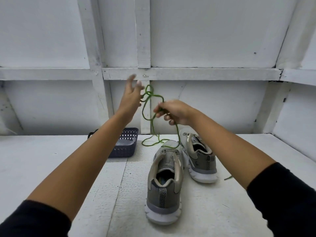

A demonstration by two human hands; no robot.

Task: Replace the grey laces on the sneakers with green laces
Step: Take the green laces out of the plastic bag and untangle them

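Pinching the tangled green lace [150, 94], the right hand [172, 111] could cinch a knot by pulling; the left hand [130, 97] is open.

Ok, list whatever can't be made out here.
All head view.
Left hand: fingertips motion-blurred; whether it grips the lace is unclear.
Basket: left side hidden by the left forearm.
Green strand right of the sneakers: mostly behind the right forearm.
Near sneaker: eyelets not visible from the heel side.
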